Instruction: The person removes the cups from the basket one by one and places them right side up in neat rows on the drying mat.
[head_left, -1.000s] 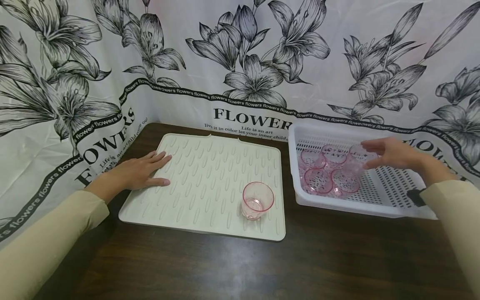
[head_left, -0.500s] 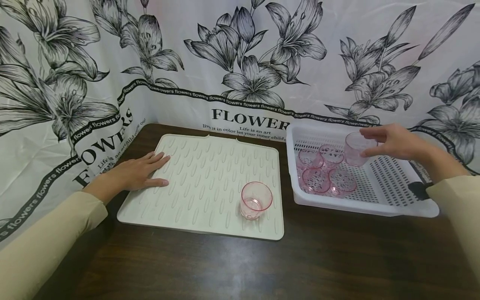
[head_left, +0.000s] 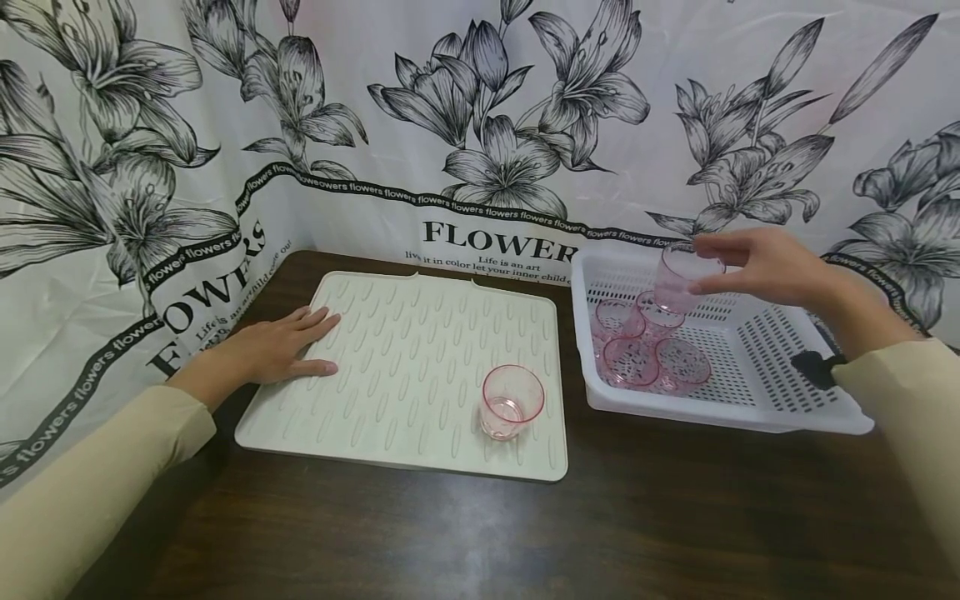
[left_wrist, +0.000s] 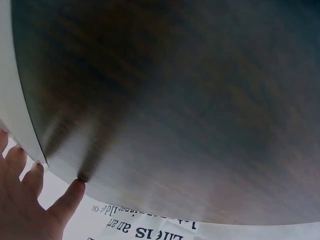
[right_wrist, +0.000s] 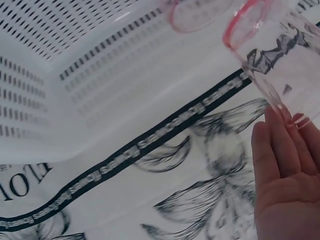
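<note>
My right hand point(head_left: 768, 267) grips a clear pink drinking glass point(head_left: 678, 283) between thumb and fingers, raised over the back of a white perforated basket point(head_left: 720, 415). In the right wrist view this glass point(right_wrist: 280, 65) shows its pink rim at the end away from the fingertips. Several similar glasses point(head_left: 684, 364) stand in the basket's left part. Spread flat, my left hand point(head_left: 272, 346) rests on the left edge of a cream ridged drying mat point(head_left: 405, 358). Another pink-rimmed glass point(head_left: 512, 402) stands on the mat's right side.
Mat and basket lie side by side on a dark wooden table point(head_left: 480, 542), a narrow gap between them. Behind and to the left hangs a white cloth point(head_left: 337, 217) with black flower prints. A black band or device point(head_left: 816, 369) shows near my right wrist.
My right hand has lifted the glass out from among the others in the basket and brought it up and leftward. The left hand and the glass on the mat have stayed put.
</note>
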